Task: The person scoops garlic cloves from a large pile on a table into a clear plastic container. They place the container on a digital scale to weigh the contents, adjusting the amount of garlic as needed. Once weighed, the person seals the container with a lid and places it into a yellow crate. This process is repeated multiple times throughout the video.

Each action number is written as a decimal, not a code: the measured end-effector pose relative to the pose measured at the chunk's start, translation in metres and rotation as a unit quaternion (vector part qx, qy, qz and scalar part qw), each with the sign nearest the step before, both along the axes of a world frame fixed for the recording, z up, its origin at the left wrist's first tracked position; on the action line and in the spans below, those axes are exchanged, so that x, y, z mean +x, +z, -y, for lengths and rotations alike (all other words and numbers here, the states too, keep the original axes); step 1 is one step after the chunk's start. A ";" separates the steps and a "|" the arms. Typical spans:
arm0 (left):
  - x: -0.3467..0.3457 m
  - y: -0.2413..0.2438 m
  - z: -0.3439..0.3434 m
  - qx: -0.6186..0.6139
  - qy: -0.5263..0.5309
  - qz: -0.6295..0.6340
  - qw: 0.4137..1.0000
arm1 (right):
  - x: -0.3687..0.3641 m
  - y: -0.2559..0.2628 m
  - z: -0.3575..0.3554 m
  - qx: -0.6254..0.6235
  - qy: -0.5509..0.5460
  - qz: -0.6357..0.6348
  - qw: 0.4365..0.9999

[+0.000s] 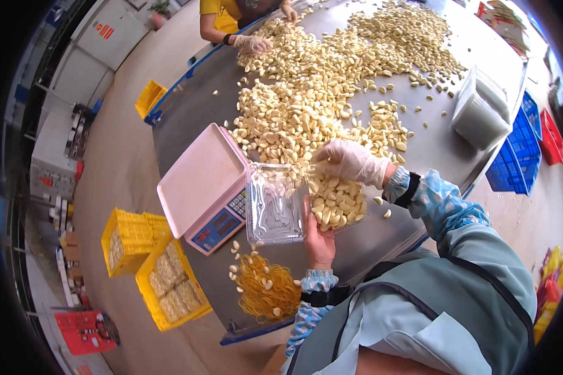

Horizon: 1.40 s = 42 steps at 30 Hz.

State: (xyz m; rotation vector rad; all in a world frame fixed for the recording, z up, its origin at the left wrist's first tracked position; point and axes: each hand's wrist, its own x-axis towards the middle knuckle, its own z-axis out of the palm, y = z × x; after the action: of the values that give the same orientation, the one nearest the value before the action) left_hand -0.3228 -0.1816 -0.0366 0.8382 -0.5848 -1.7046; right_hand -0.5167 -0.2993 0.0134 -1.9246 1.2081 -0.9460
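Note:
My left hand (320, 243), bare, holds an open clear plastic clamshell box by its hinge side. The box's empty lid (276, 206) lies to the left, beside the scale. Peeled garlic cloves (338, 206) fill the other half. Over the far edge of that half is my right hand (352, 161), in a pale glove with its fingers bent down. Whether it grips any cloves is hidden. Just beyond it spreads a large heap of peeled garlic cloves (291, 108) on the metal table (192, 112).
A pink digital scale (206, 183) stands left of the box. Rubber bands (267, 290) lie near the table's front corner. Stacked clear boxes (483, 110) stand at right. Yellow crates (171, 286) sit beside the table. Across it, a co-worker's gloved hand (253, 44) touches the heap.

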 end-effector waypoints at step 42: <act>0.371 0.056 0.264 -0.029 0.197 0.157 0.967 | 0.320 0.013 0.124 0.158 -0.050 0.335 0.927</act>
State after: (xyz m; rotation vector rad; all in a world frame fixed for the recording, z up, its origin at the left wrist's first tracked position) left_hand 0.0484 -0.4461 0.0199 1.1116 -0.6272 -1.1969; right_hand -0.1963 -0.4238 0.0266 -1.1452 0.9679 -1.2406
